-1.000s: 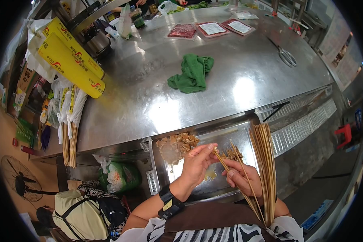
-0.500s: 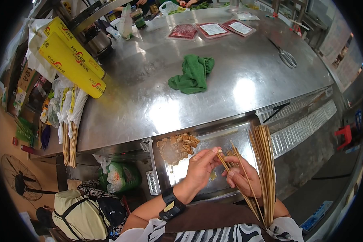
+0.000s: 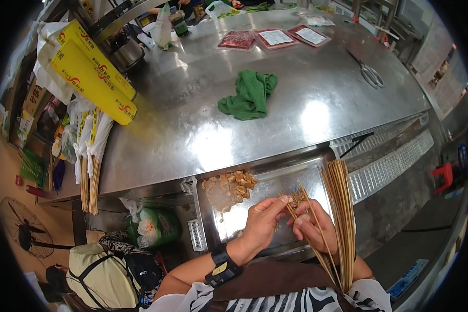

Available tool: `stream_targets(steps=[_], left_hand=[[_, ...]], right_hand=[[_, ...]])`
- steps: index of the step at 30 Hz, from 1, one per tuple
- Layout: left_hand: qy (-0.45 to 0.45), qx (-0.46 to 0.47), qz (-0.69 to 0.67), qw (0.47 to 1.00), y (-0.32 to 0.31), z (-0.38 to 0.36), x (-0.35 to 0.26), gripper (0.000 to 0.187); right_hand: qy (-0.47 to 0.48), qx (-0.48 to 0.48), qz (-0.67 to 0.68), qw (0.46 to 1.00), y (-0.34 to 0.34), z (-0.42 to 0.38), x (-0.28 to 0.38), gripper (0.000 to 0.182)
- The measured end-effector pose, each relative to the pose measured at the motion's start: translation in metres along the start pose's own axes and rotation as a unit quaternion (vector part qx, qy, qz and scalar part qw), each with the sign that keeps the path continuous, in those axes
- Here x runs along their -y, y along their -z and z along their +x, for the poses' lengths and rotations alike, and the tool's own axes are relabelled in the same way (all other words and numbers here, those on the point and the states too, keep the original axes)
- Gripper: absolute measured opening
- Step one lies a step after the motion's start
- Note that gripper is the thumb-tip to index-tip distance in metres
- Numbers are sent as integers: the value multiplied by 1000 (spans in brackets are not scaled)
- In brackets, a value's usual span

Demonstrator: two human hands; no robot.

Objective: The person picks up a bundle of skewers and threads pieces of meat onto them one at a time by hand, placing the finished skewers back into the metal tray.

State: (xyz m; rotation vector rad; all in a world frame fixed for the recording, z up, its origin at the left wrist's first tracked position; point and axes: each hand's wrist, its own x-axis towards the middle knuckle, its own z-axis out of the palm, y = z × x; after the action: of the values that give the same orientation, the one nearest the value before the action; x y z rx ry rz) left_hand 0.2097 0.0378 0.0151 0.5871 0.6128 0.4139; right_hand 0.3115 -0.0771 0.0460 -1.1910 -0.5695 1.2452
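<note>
My left hand (image 3: 262,221) pinches a small brown food piece on a bamboo skewer (image 3: 296,214), over the metal tray (image 3: 205,218). My right hand (image 3: 314,227) grips that skewer and a second one near their middle, their points tilted up to the left. A pile of brown food cubes (image 3: 229,187) lies in the tray's far left corner. A thick bundle of bare bamboo skewers (image 3: 342,218) rests along the tray's right side, reaching down to my apron. A black watch sits on my left wrist.
A steel counter (image 3: 203,119) stretches ahead with a green cloth (image 3: 249,96), scissors (image 3: 369,73), three packed meat trays (image 3: 273,37) and yellow film-wrap boxes (image 3: 91,78). Bagged skewers (image 3: 91,161) hang at the left edge. A bag (image 3: 106,273) sits on the floor.
My left hand has slid down the skewer toward my right hand, pushing the food piece along. The skewers tipped slightly lower. Nothing else has moved.
</note>
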Motion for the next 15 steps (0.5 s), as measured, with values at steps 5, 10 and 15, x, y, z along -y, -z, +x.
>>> stream_targets(steps=[5,10,15], left_hand=[[20,5,27,999,-1,-4,-2,16],[36,44,-10,998,1,1,-7,18],[39,63,-11,997,0,5,-14,27]], right_hand=[[-2,-4,4,1000,-1,-1,3,14],[6,-6,0,1000,3,0,-2,11],[7,4,-32,999,6,0,-5,11]])
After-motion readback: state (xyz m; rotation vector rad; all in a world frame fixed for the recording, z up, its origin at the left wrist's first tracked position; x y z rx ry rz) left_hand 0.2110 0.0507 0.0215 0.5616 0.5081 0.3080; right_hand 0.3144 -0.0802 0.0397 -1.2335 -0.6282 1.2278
